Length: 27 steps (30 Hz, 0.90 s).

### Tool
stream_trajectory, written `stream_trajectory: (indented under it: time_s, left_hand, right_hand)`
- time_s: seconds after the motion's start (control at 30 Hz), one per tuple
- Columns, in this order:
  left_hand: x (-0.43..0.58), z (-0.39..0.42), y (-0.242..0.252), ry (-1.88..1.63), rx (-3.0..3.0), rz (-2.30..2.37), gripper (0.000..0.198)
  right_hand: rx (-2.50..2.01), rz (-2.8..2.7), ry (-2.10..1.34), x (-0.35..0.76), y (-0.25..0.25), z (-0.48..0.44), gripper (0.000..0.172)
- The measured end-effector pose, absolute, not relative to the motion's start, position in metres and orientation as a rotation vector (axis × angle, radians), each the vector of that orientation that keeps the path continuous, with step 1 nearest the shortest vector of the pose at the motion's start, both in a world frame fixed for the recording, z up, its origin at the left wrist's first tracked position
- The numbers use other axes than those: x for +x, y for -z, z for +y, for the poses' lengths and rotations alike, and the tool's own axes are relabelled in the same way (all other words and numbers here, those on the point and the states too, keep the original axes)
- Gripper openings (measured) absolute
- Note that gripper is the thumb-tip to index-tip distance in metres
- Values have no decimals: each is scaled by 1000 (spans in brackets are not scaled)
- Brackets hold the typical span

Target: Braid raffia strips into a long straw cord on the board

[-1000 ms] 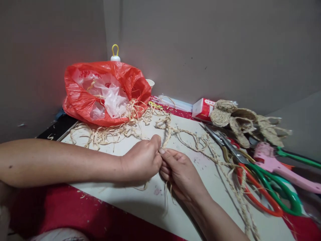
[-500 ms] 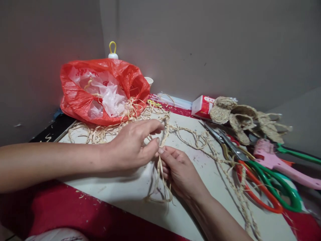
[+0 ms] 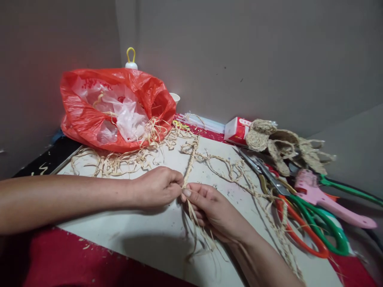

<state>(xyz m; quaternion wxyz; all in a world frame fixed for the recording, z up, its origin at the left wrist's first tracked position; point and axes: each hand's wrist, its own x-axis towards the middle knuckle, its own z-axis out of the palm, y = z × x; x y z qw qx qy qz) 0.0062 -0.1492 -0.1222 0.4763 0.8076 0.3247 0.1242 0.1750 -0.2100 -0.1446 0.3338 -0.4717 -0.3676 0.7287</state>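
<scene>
A braided raffia cord [image 3: 189, 166] runs from the middle of the white board [image 3: 143, 235] down to where my hands meet. My right hand [image 3: 211, 207] pinches the braid's lower end between thumb and forefinger. Loose raffia strands hang below that pinch. Close against it on the left is my left hand [image 3: 158, 187], its fingers curled and closed at the braid; the exact grip is partly hidden. Further along, the finished plait lies in loops across the board and trails down the right side.
A red plastic bag [image 3: 80, 123] with raffia scraps stands at the back left. At right lie scissors with orange handles [image 3: 302, 235], scissors with green handles [image 3: 332, 227], a pink glue gun [image 3: 326, 199] and woven straw pieces [image 3: 269, 137]. Behind them sits a red-and-white box [image 3: 236, 129].
My left hand has lowered and closed at the braid, where it was raised with fingers apart. My right hand keeps its pinch. The loose strands have swung and spread to the right.
</scene>
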Motion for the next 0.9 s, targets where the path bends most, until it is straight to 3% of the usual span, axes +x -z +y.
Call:
stream_trajectory:
  time_s: [0.43, 0.53, 0.7, 0.9]
  left_hand:
    - [8, -143, 125, -100, 1060, 723, 22]
    - [7, -141, 125, -59, 1027, 753, 25]
    - [8, -143, 125, -80, 1033, 790, 13]
    - [11, -150, 127, -160, 1156, 861, 9]
  right_hand:
    - [-1360, -1280, -1729, 178, 136, -210, 32]
    - [-1424, -1469, -1527, 176, 132, -211, 30]
    - [-1541, -1668, -1259, 171, 129, -215, 29]
    - [-1554, -1749, -1274, 178, 124, -217, 25]
